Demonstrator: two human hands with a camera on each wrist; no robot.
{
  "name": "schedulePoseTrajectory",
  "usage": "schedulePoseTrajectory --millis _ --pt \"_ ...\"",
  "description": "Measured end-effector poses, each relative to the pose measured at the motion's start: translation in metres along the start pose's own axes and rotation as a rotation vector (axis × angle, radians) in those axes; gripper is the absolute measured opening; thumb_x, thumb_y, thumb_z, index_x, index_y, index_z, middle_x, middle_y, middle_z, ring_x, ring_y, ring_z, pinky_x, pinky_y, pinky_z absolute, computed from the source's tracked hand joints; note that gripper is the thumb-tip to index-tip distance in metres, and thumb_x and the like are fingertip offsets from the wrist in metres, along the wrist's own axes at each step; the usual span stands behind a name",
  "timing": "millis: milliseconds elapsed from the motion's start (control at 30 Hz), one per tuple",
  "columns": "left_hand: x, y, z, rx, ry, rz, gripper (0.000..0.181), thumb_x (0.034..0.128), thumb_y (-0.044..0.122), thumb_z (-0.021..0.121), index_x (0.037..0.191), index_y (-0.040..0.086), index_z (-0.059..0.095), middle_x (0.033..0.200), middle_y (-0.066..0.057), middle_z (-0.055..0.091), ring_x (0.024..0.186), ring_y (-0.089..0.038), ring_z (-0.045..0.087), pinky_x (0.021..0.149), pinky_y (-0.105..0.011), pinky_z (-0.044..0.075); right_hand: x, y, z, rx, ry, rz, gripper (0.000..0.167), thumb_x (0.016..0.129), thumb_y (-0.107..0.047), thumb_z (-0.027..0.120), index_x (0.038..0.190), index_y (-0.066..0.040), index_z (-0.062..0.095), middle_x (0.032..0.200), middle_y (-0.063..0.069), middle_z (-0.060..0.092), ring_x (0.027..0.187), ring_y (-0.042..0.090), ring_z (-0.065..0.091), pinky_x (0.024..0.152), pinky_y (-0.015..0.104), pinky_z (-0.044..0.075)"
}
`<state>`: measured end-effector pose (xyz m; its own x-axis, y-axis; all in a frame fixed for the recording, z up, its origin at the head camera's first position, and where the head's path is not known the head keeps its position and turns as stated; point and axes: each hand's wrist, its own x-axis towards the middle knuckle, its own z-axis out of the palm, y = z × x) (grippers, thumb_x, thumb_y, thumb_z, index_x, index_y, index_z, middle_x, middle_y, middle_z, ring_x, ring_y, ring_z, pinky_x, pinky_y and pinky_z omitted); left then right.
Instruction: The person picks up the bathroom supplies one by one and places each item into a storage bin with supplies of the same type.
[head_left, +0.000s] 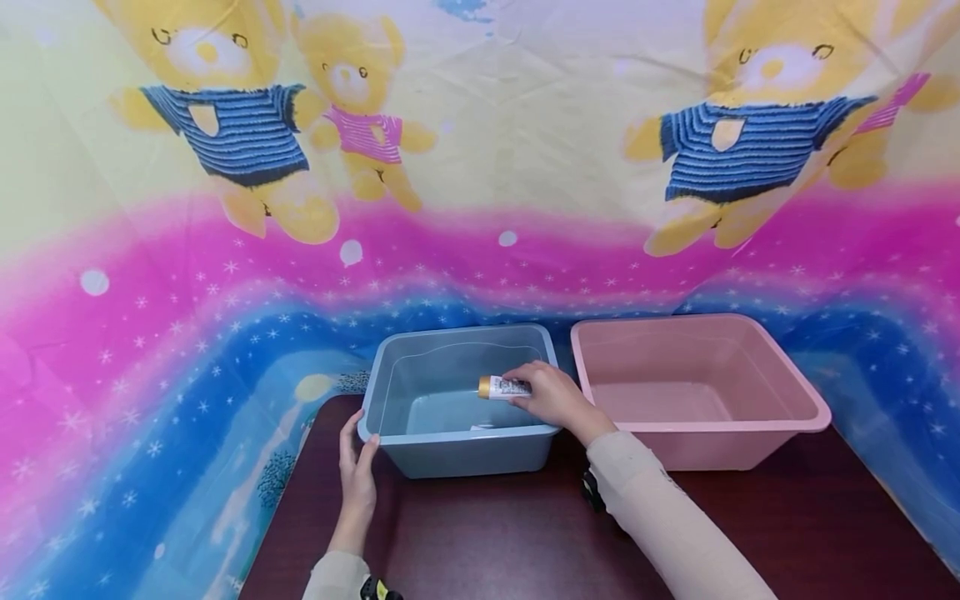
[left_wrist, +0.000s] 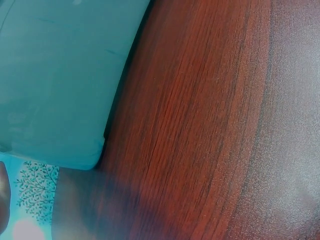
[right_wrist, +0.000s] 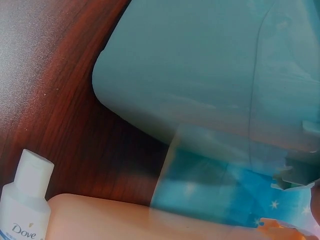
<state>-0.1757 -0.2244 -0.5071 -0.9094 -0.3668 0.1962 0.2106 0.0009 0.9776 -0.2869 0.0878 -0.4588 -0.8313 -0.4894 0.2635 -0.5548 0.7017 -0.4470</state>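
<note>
Over the blue basin (head_left: pixel 472 454), my right hand (head_left: pixel 551 392) holds a small white bottle (head_left: pixel 506 387) between thumb and fingers. It lies sideways, its gold cap pointing left, with small print on its label. At the basin's front left corner, my left hand (head_left: pixel 358 475) touches the rim with thumb and fingers spread around the corner. The left wrist view shows the basin's wall (left_wrist: pixel 60 80) and a sliver of fingertip (left_wrist: pixel 4 195) at the edge. A bit of white (head_left: pixel 482 427) shows just inside the front rim, too small to identify.
A pink basin (head_left: pixel 735 450) stands right of the blue one on the dark wood table (head_left: pixel 480 542). Behind hangs a bear-printed cloth (head_left: pixel 495 167). In the right wrist view, a white Dove bottle (right_wrist: pixel 22 215) appears at lower left beside a peach-coloured surface (right_wrist: pixel 110 220).
</note>
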Motion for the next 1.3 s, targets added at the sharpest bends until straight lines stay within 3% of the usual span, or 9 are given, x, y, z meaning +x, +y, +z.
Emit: schedulePoseTrajectory --millis 167,400,700,1300 --pt "0.0000 -0.0003 -0.0003 0.007 -0.004 -0.012 0.051 0.0996 0.006 0.050 0.148 0.000 0.035 0.149 -0.010 0.037 0.128 -0.010 0.036 0.097 -0.020 0.033 -0.0007 -0.0003 -0.0004 0.010 -0.001 0.014 0.035 0.087 -0.016 0.077 0.122 -0.015 0.071 0.114 0.004 0.067 0.100 0.019 0.061 0.087 0.039 0.051" --pt "0.0004 0.0003 0.0000 -0.005 -0.002 -0.002 0.050 0.0996 0.005 0.049 0.148 0.001 0.037 0.148 -0.010 0.038 0.132 -0.020 0.035 0.095 -0.016 0.034 -0.0006 -0.0006 -0.0018 0.018 0.016 0.011 0.030 0.092 -0.007 0.069 0.121 -0.013 0.071 0.116 0.004 0.068 0.110 0.022 0.061 0.093 0.041 0.050" --pt "0.0012 -0.0004 0.0002 -0.006 0.002 -0.023 0.050 0.0996 0.006 0.050 0.148 0.002 0.037 0.150 -0.008 0.037 0.128 -0.008 0.036 0.097 -0.017 0.033 -0.0007 -0.0001 -0.0026 0.003 0.032 -0.006 0.028 0.093 -0.010 0.069 0.120 -0.015 0.071 0.115 0.003 0.068 0.108 0.021 0.062 0.090 0.041 0.051" --pt "-0.0007 0.0011 0.0003 -0.004 0.007 -0.006 0.050 0.0995 0.008 0.051 0.147 0.003 0.038 0.147 -0.007 0.039 0.127 -0.011 0.038 0.096 -0.019 0.034 -0.0039 -0.0021 -0.0072 0.020 0.032 -0.011 0.027 0.095 -0.013 0.067 0.121 -0.016 0.071 0.116 0.002 0.068 0.107 0.021 0.062 0.089 0.039 0.051"
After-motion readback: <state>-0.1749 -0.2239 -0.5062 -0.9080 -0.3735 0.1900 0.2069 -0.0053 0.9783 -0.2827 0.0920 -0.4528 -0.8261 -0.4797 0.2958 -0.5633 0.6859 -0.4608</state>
